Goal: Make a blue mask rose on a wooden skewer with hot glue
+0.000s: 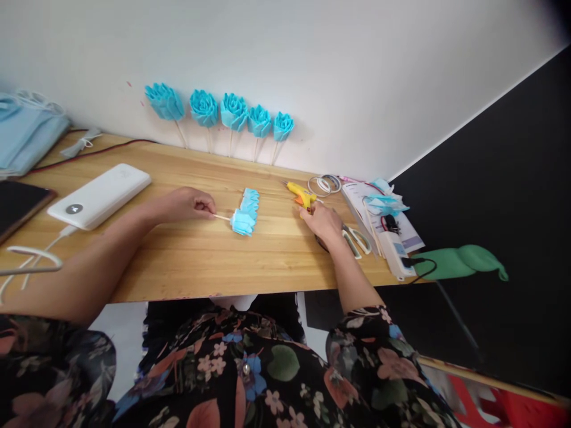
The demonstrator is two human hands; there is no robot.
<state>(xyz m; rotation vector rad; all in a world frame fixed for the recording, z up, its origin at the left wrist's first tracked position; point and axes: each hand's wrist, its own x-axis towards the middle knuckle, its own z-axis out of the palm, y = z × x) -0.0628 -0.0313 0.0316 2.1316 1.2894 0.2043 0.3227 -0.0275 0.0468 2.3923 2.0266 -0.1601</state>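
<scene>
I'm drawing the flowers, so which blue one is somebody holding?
The blue flower nearest the person, its stick pinched in the left hand. The other five flowers stand in a row against the wall, with no hand on them.

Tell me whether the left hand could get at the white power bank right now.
Likely yes: the white power bank lies close by, with nothing seen on top. But the left hand pinches a thin stick, so it may need to release that first.
</scene>
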